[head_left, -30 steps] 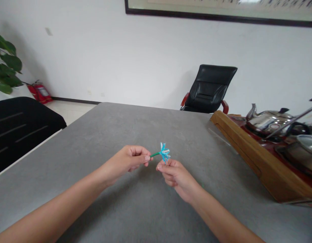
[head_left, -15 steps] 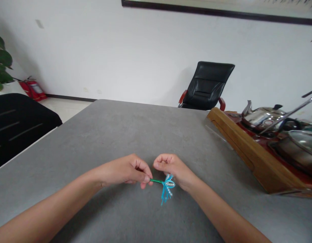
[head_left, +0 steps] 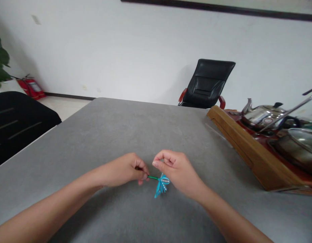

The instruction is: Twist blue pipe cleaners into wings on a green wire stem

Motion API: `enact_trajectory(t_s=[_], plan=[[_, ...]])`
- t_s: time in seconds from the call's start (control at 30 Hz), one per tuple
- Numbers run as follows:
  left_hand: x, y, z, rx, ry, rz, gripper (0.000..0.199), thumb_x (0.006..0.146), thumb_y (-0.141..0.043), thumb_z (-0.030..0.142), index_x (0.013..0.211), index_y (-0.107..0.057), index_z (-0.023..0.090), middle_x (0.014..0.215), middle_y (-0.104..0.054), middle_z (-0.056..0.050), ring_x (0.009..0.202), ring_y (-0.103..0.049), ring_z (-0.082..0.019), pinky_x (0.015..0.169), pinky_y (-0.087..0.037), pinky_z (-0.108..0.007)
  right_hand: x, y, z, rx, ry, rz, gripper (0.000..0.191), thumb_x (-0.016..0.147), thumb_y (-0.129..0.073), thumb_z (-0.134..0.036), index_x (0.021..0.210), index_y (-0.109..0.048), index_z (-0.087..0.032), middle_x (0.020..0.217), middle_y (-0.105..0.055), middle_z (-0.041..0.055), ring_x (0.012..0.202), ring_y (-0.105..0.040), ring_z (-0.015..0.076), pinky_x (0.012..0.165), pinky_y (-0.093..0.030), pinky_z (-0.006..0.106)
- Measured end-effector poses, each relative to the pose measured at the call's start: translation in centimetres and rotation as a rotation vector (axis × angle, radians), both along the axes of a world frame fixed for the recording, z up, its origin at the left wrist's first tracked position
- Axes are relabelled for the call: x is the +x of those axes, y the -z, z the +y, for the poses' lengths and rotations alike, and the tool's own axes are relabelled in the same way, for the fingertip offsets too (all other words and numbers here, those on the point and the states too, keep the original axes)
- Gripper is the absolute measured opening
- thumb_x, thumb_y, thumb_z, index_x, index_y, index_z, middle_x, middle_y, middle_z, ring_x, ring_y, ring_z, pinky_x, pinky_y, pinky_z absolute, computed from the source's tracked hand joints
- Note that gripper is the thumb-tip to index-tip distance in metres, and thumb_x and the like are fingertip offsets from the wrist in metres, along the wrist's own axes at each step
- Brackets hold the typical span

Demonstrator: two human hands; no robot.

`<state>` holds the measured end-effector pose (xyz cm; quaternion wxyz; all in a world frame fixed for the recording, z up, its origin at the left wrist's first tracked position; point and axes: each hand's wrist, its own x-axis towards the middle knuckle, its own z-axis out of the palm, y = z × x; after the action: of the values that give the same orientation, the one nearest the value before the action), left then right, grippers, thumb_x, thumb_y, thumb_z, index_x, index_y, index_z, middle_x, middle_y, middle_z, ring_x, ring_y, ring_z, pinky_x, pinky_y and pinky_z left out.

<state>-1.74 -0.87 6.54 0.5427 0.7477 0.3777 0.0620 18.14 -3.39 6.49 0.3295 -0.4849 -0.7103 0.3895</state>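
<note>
Left hand (head_left: 122,170), fingertips pinching the green stem (head_left: 153,177) of a blue beaded pipe-cleaner flower (head_left: 161,185), is steadying it at 6 o'clock over the grey table (head_left: 95,135); right hand (head_left: 177,172), fingers curled together, is hovering beside the bloom, contact unclear. Farther: wooden tea tray (head_left: 247,148) at 2 o'clock, black office chair (head_left: 206,82) at 12 o'clock.

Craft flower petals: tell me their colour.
The craft flower petals are bright blue with a pale beaded strip, clearest in the head view.
</note>
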Motion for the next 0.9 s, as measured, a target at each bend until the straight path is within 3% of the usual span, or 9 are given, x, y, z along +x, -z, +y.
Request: enact_trajectory(t_s=[0.17, 0.37, 0.67, 0.9], plan=[[0.0, -0.6, 0.5, 0.069, -0.134, 0.010, 0.020, 0.075, -0.050, 0.023, 0.069, -0.066, 0.014, 0.064, -0.061, 0.001, 0.063, -0.053, -0.012, 0.061, -0.036, -0.020, -0.5, -0.9, -1.5, 0.209, 0.006, -0.148, 0.017, 0.085, -0.056, -0.027, 0.070, -0.062, -0.021, 0.049, -0.040, -0.0057, 0.048, -0.035, 0.0091, 0.050, -0.026, 0.023], [-0.5, -1.7, 1.1, 0.115, -0.351, -0.041, 0.027, 0.079, -0.053, 0.036, 0.070, -0.064, 0.014, 0.058, -0.052, 0.003, 0.052, -0.038, -0.008, 0.051, -0.027, -0.020, -0.9, -0.4, -2.3, 0.219, 0.006, -0.165, 0.016, 0.086, -0.053, -0.024, 0.071, -0.058, -0.021, 0.053, -0.042, -0.0057, 0.048, -0.037, 0.0089, 0.053, -0.028, 0.024], [-1.0, -2.2, 1.1, 0.038, -0.440, -0.174, 0.028, 0.079, -0.058, 0.040, 0.071, -0.059, 0.014, 0.052, -0.040, 0.006, 0.044, -0.025, -0.005, 0.043, -0.018, -0.020, -1.3, 1.4, -1.1, -0.106, 0.001, 0.077, 0.019, 0.082, -0.053, -0.026, 0.064, -0.054, -0.019, 0.049, -0.033, -0.0069, 0.047, -0.030, 0.0083, 0.046, -0.021, 0.024], [-1.1, -2.4, 0.9, -0.076, -0.417, -0.262, 0.027, 0.080, -0.060, 0.039, 0.071, -0.059, 0.013, 0.057, -0.046, 0.005, 0.044, -0.025, -0.004, 0.043, -0.016, -0.019, -0.9, 3.7, 0.9, -0.316, -0.002, 0.321, 0.021, 0.071, -0.062, -0.035, 0.063, -0.055, -0.017, 0.053, -0.038, -0.0055, 0.050, -0.030, 0.0081, 0.050, -0.022, 0.024]])
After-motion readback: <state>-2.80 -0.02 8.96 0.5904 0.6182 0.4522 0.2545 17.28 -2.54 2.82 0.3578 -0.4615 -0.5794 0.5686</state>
